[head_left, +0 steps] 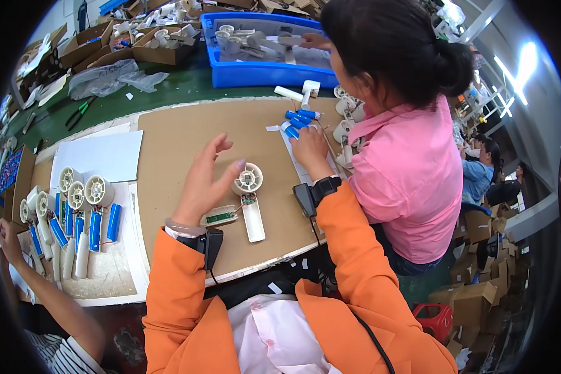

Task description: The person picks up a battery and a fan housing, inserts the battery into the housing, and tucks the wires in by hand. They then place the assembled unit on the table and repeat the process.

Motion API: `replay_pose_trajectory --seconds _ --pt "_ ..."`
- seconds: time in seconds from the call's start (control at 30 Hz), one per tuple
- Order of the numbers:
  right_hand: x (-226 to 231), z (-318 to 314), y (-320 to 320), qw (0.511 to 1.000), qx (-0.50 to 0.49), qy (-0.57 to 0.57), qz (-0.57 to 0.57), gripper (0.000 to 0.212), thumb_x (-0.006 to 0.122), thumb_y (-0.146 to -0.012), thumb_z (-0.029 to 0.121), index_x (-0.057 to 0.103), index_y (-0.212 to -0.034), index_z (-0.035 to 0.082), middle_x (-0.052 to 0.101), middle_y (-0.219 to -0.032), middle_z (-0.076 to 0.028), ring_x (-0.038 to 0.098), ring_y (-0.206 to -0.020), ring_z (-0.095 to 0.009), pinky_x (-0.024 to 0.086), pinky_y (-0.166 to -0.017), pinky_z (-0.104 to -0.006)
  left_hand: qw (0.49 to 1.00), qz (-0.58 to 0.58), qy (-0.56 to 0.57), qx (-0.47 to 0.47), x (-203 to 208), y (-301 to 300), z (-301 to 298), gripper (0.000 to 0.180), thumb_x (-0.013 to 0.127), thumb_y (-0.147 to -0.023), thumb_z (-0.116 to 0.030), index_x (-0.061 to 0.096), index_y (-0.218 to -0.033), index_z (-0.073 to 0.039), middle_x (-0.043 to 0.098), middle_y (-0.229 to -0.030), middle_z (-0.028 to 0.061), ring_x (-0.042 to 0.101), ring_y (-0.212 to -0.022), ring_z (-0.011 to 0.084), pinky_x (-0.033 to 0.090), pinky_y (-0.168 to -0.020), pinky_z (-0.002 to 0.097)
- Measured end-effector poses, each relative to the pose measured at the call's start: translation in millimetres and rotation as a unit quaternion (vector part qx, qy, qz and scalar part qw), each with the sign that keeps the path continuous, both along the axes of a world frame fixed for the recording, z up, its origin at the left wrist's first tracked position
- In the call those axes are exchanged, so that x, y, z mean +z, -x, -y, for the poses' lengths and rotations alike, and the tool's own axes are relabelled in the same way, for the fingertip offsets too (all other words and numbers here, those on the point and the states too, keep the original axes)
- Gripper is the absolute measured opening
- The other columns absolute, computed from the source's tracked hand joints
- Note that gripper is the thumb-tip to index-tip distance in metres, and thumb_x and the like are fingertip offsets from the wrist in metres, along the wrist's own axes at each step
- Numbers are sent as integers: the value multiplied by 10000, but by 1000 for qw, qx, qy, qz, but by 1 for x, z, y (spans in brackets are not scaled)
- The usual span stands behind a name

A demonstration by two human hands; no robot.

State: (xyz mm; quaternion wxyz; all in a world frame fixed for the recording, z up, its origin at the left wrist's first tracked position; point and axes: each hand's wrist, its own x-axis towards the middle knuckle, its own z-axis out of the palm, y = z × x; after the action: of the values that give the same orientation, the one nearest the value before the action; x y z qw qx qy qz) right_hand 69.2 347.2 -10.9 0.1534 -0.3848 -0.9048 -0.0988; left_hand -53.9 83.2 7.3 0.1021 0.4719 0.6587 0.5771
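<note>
My left hand (202, 177) hovers over the cardboard-topped table, fingers spread and holding nothing. Just right of its fingertips lies an opened white handheld fan, its round head (249, 178) facing up. The fan's hollow handle half (254, 222) points toward me, and a white piece with a green circuit board (220, 216) lies beside it. Farther right, my right hand (310, 149) has its fingers curled on a blue cylindrical battery (289, 129). More blue batteries (300, 118) with thin wires lie just beyond it.
A person in a pink shirt (405, 181) is close on my right, one hand in a blue bin (268, 80) of white parts. At left, fan units (98, 190) with blue batteries stand near another person's arm (56, 299). Green-handled pliers (79, 114) lie at far left.
</note>
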Motion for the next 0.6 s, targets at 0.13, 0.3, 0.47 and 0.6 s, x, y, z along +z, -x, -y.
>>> replay_pose_trajectory --seconds 0.13,0.3,0.47,0.6 --pt "28 40 -18 995 43 32 -87 249 698 -838 243 662 -1005 63 664 -998 -126 593 -1029 -318 432 -968 -449 998 57 -13 23 -1 6 -3 458 570 -981 -184 451 -1391 -20 645 -1186 120 612 -1058 178 477 -921 312" --pt "68 111 -67 938 276 67 -200 240 733 -811 218 662 -1000 89 649 -921 -63 591 -940 -274 387 -1010 -433 989 135 -53 -29 12 -2 2 298 556 -998 -214 567 -1210 -6 688 -1041 94 639 -918 145 500 -800 271" --pt "78 128 -88 873 416 122 -223 295 761 -778 174 666 -1045 92 644 -937 -56 588 -961 -266 362 -1029 -435 936 234 51 -259 29 -23 5 285 513 -1025 -287 558 -1183 -54 691 -1017 84 624 -886 103 487 -744 236" --pt "92 128 -99 832 436 208 -272 312 770 -763 153 668 -1049 81 655 -968 -59 583 -995 -279 368 -1021 -427 859 331 73 -384 38 -44 7 324 502 -1028 -334 537 -1232 -84 685 -1037 87 617 -887 82 478 -717 215"
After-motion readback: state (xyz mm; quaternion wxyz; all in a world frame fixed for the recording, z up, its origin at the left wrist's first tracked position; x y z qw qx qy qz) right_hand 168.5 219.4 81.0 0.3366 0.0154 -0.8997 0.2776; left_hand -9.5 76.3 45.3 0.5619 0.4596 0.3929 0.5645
